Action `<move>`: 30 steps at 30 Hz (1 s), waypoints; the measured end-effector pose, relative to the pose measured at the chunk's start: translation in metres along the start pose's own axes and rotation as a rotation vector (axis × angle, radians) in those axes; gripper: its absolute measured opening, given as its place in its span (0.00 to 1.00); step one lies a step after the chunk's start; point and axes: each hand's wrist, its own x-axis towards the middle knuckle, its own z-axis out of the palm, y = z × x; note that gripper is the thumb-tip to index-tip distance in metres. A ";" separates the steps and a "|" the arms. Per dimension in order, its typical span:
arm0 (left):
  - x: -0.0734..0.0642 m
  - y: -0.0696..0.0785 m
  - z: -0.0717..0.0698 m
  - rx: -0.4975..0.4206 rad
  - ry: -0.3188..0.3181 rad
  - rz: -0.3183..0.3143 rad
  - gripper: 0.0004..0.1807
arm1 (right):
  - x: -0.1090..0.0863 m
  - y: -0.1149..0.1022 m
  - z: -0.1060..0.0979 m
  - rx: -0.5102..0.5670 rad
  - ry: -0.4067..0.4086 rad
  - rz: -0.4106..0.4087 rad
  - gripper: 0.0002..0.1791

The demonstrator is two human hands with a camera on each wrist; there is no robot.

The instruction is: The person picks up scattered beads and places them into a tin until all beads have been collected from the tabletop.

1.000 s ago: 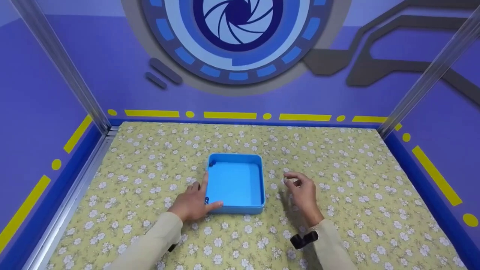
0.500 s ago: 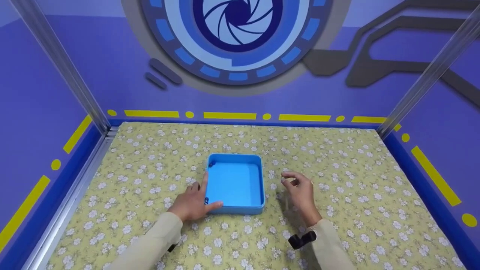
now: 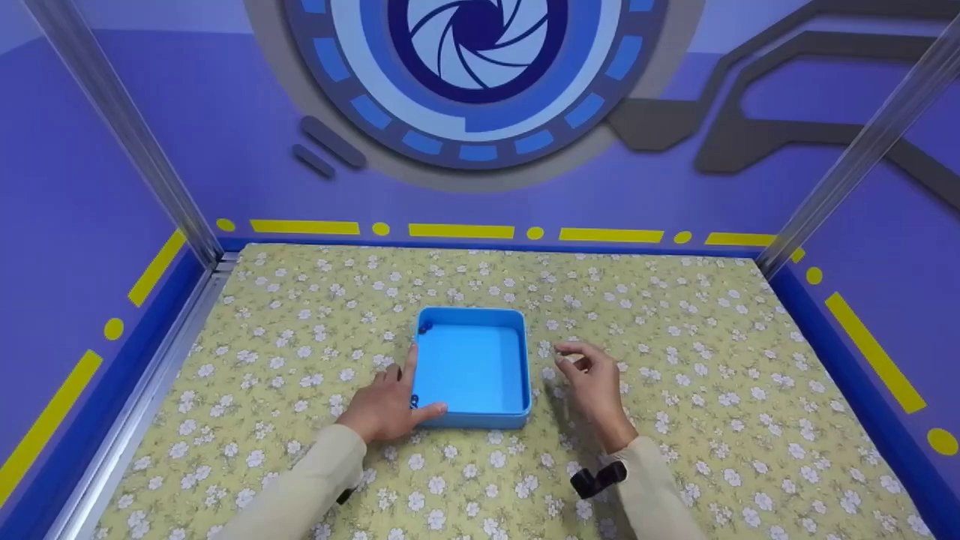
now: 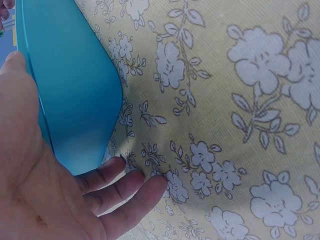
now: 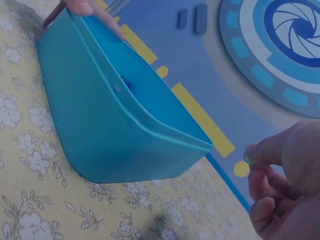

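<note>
A square, lidless blue box (image 3: 471, 367) stands on the floral cloth, with a few small dark, shiny balls (image 3: 426, 328) in its far left corner. More dark balls (image 3: 413, 402) lie by its near left corner. My left hand (image 3: 386, 405) rests on that near left corner, thumb over the front rim and index finger along the left side. Its other fingers (image 4: 120, 192) extend outside the wall. To the right of the box, my right hand (image 3: 596, 382) is raised above the cloth. Between its thumb and fingertip it pinches a tiny glassy green thing (image 5: 248, 156), mostly hidden.
A yellow floral cloth (image 3: 675, 337) covers the table. Blue-purple printed panels (image 3: 480, 202) enclose the back and both sides, with metal posts (image 3: 142, 150) at the corners. A black camera mount (image 3: 598, 480) sits on the right wrist.
My right hand has shifted slightly left, closer to the box, keeping its pinch. The left hand and the box look unmoved.
</note>
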 end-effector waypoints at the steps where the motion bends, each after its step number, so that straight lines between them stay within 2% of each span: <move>1: 0.000 0.000 0.000 -0.001 0.002 -0.001 0.59 | 0.000 -0.001 0.001 -0.005 -0.003 -0.004 0.11; 13: 0.000 0.000 -0.001 -0.018 -0.004 -0.004 0.59 | -0.002 -0.009 0.011 -0.030 -0.014 0.006 0.10; 20: 0.000 0.000 -0.001 -0.013 -0.004 0.000 0.59 | -0.001 -0.010 0.016 0.003 -0.026 0.021 0.10; 30: -0.001 0.000 -0.001 -0.009 0.000 0.005 0.59 | -0.001 -0.012 0.021 -0.029 -0.046 0.004 0.10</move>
